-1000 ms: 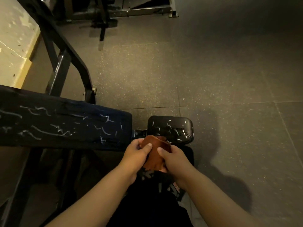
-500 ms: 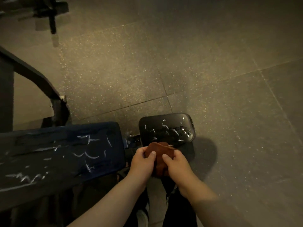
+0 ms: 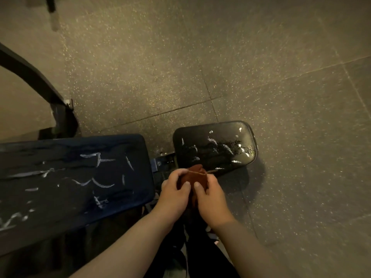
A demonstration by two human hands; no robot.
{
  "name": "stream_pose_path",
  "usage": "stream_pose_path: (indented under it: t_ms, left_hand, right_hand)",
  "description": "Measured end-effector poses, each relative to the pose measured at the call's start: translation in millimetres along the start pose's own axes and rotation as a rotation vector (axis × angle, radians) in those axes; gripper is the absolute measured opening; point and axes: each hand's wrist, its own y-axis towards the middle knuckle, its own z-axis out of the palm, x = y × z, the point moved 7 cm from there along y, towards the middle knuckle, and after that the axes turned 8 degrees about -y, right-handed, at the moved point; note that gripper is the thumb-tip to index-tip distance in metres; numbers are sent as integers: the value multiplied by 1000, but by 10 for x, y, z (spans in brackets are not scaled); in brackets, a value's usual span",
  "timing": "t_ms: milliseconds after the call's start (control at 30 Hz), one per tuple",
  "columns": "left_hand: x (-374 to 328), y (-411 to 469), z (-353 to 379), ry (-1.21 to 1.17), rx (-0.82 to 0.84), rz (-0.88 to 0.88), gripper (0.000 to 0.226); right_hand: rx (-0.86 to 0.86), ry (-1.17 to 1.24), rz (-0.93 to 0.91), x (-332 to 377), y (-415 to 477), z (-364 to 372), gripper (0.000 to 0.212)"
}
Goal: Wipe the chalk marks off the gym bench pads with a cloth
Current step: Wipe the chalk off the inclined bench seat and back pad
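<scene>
Cloth (image 3: 197, 176), bunched lengthwise pointing toward the small pad (image 3: 214, 146), is gripped by left hand (image 3: 174, 195) and right hand (image 3: 210, 200).

Rust-brown cloth (image 3: 197, 175), white-scribbled black pads (image 3: 214, 146)

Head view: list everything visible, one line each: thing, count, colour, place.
long pad: 1, dark blue, left
small pad: 1, glossy black, centre right
chalk marks: many, white, on both pads
cloth: 1, brown, at near edge of small pad, in both hands
bench frame: 1, black, upper left
floor: 1, speckled grey tiles, behind everything
left hand: 1, grips cloth, centre
right hand: 1, grips cloth, centre
</scene>
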Motion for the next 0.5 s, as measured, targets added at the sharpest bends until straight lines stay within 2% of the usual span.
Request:
stream_pose_path:
  t_ms: [133,300,500]
  left_hand:
    - [275,245,90,5,-73,38,27]
    - [490,759,230,24,-142,276,27]
    - [829,1521,222,83,-163,472,22]
  right_hand:
    - [31,-128,-57,-219,327,30,18]
    - [-164,-263,-161,-495,793,43,19]
    - [-293,-505,-384,-689,1263,330,43]
